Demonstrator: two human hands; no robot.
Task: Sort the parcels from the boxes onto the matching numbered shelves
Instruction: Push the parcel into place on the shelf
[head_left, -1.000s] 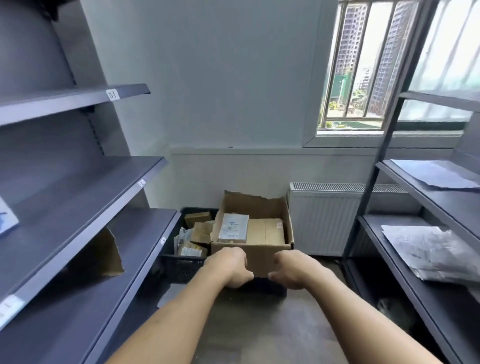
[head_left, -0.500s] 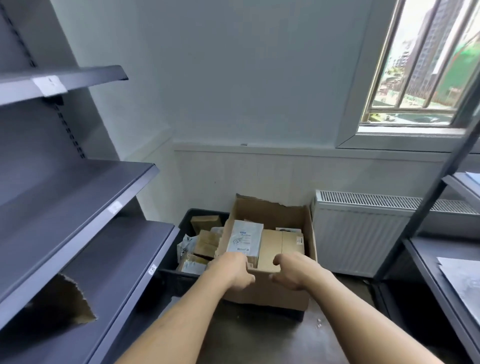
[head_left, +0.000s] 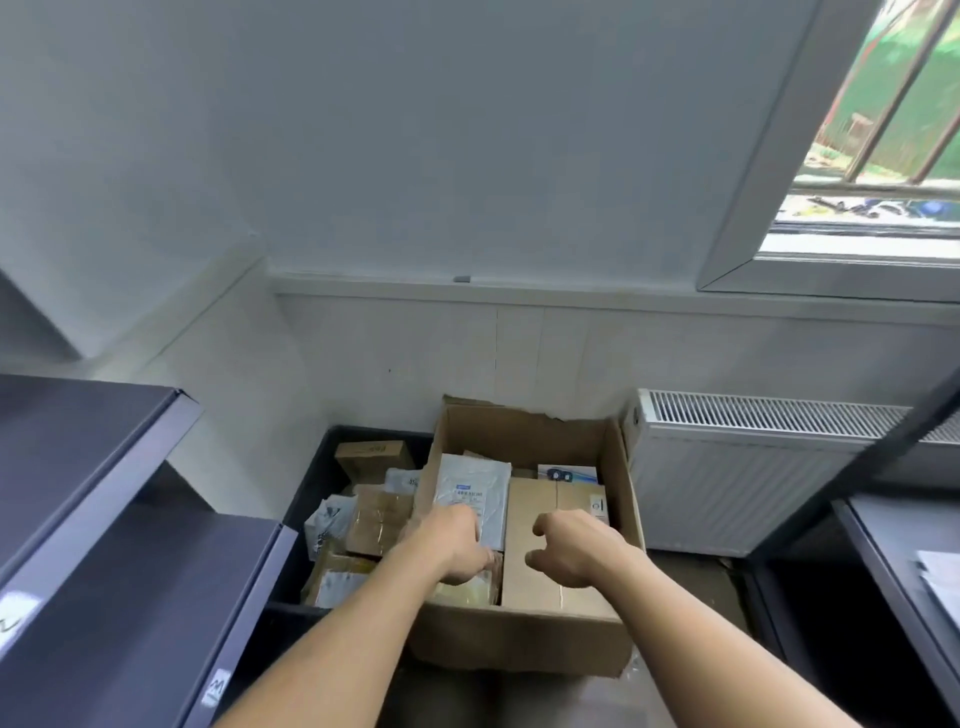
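An open cardboard box (head_left: 524, 639) stands on the floor in front of me. In it lie a white mailer bag (head_left: 475, 493) with a blue label, a flat brown parcel (head_left: 550, 519) and a small white-and-blue box (head_left: 569, 474) at the back. My left hand (head_left: 457, 545) is inside the box, its fingers curled over the white mailer's near edge. My right hand (head_left: 571, 553) hovers just above the brown parcel. Its fingers are loosely curled and hold nothing.
A black crate (head_left: 324, 457) with several brown and white parcels stands to the left, touching the box. Dark grey shelves (head_left: 130, 457) with small labels run along the left. Another shelf (head_left: 883, 551) is at right, and a white radiator (head_left: 753, 467) stands behind the box.
I have come closer to the box and look down into it. Both hands moved forward from its front edge; the left one now reaches the white mailer.
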